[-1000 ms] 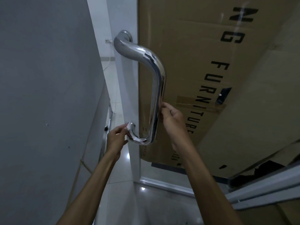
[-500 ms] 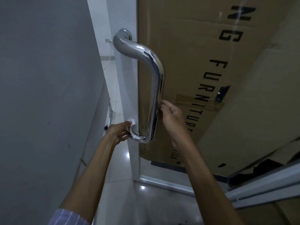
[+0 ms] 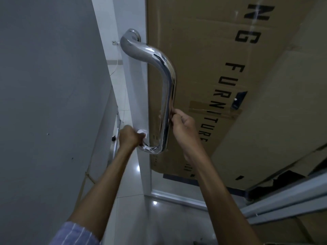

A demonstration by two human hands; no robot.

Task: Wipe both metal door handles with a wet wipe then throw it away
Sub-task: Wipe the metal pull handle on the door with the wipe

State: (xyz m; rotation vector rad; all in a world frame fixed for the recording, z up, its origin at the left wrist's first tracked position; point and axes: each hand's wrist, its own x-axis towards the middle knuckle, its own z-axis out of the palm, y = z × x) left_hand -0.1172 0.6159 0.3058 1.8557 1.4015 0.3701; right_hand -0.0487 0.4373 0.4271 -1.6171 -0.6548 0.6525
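A shiny curved metal door handle (image 3: 168, 89) is fixed to the white edge of a glass door (image 3: 134, 85). My left hand (image 3: 130, 136) grips the handle's lower bend near its foot, with a white wet wipe (image 3: 143, 132) bunched between the fingers and the metal. My right hand (image 3: 183, 122) pinches the vertical bar of the handle a little above the lower bend. A second handle is not visible.
A grey wall (image 3: 49, 103) stands close on the left. Behind the glass leans a big cardboard box (image 3: 230, 85) printed with black letters. Glossy white floor tiles (image 3: 131, 183) show below, and a metal door frame rail (image 3: 283, 200) runs at lower right.
My left hand with the wipe has slid along the lower bend toward the door and closed tighter round it. My right hand has kept its place on the bar.
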